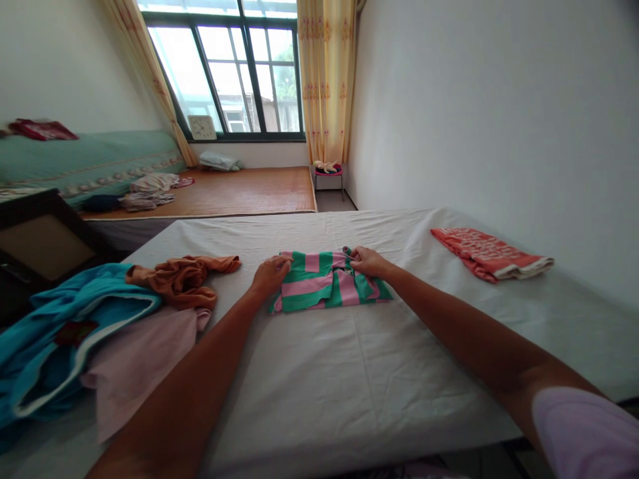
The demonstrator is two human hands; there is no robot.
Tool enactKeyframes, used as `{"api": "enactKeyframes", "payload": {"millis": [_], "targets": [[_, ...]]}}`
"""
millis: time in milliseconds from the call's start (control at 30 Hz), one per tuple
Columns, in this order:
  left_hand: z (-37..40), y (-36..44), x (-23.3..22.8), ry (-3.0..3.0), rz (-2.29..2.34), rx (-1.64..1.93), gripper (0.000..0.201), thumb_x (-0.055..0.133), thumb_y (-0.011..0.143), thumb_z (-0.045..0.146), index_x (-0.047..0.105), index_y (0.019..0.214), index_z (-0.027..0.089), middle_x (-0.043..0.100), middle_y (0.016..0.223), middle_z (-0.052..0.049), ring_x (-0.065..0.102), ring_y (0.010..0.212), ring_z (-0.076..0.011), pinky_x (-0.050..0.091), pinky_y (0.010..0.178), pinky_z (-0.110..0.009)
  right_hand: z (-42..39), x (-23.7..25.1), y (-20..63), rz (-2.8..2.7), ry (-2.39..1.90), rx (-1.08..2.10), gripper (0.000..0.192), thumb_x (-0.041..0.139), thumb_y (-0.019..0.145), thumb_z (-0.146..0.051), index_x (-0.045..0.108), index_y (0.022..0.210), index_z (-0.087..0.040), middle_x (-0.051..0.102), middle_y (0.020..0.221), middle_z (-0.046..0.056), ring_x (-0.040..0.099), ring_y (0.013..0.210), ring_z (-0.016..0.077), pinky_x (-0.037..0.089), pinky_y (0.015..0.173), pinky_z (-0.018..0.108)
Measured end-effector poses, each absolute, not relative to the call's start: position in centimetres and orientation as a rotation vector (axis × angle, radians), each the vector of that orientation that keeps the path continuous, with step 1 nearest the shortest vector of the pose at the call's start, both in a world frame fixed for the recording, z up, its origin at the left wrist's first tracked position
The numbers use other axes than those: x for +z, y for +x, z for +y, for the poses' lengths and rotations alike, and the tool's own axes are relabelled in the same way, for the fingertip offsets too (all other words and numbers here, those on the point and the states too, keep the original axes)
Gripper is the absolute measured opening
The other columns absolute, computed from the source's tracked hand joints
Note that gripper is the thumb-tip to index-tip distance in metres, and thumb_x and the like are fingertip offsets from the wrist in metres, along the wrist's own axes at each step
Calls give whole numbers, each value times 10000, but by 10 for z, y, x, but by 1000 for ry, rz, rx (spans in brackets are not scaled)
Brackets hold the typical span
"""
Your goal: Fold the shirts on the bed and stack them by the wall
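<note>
A pink-and-green striped fabric garment lies on a white cotton sheet, its long axis running left to right across the person's front. It spans the gap between the left hand and the right hand, so neither is nearer: both touch it along its far side. The left fingers rest at the far left corner; whether they pinch or merely press cannot be told. The right fingers are closed on a bit of the far edge toward the right end, where the fabric bunches; the left part lies flatter. Most of the garment sits between the hands and nearer the body than the fingertips, with one corner reaching rightward below the right wrist.
</note>
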State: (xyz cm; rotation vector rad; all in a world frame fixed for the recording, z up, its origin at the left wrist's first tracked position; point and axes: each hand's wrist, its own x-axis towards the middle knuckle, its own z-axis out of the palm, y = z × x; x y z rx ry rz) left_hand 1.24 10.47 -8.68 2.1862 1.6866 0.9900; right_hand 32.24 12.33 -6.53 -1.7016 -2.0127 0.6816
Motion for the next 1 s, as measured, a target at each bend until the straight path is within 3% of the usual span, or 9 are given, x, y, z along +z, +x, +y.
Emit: {"api": "enactKeyframes", "payload": {"millis": [167,367,500,600,700,833,900,1000], "targets": [[112,4,-90,2048,1818,1094,346,477,867,301,702,1106,191,690,1141,-83,657,1017,-212,501,946,-342,122,-56,322,-1915,-1580,761,137,642,722,-180,589,849,-178,587,682,-36,531,607,109,375,540,197],[114,-3,-89,1977,1805,1126,357,454,888,371,729,1018,184,737,1043,-68,657,1006,-215,480,941,-334,123,-9,283,-1708,-1269,1110,152,599,772,-175,547,915,-173,524,636,-60,444,468,74,323,410,185],[111,0,-87,1871,1701,1241,396,435,902,442,729,979,188,752,963,-52,669,950,-215,505,866,-326,121,-4,225,-1742,-1216,1131,147,630,789,-166,542,907,-180,547,670,-46,466,492,76,369,426,182],[111,-1,-87,1725,1624,1298,436,422,907,459,695,1066,158,747,973,-75,681,906,-214,528,791,-322,119,-14,192,-1782,-1173,1260,137,639,842,-244,535,914,-192,597,741,-20,534,539,92,449,482,198],[110,-5,-82,1629,1624,1384,465,394,924,438,642,1172,131,729,1041,-109,683,902,-208,537,780,-330,121,-18,188,-1790,-1147,1390,147,517,942,-342,525,934,-196,644,884,30,612,593,111,517,545,241],[102,4,-71,1880,1679,1432,394,387,941,367,664,1135,165,699,1129,-102,627,1068,-215,513,911,-357,125,-25,214,-2021,-1158,924,245,378,1000,-311,583,952,-187,671,921,55,652,737,131,531,721,274],[95,17,-69,2185,1569,1287,373,374,953,329,670,1138,197,679,1187,-79,581,1152,-206,461,1015,-372,124,-38,227,-2275,-1083,603,266,388,994,-298,629,977,-186,693,971,76,651,903,169,491,886,326],[85,40,-79,2538,1391,891,424,349,973,344,595,1285,193,589,1356,-84,479,1300,-214,330,1142,-409,117,-70,238,-2556,-924,309,265,452,959,-289,667,1070,-182,660,1203,117,547,1199,242,356,1077,414]]}}
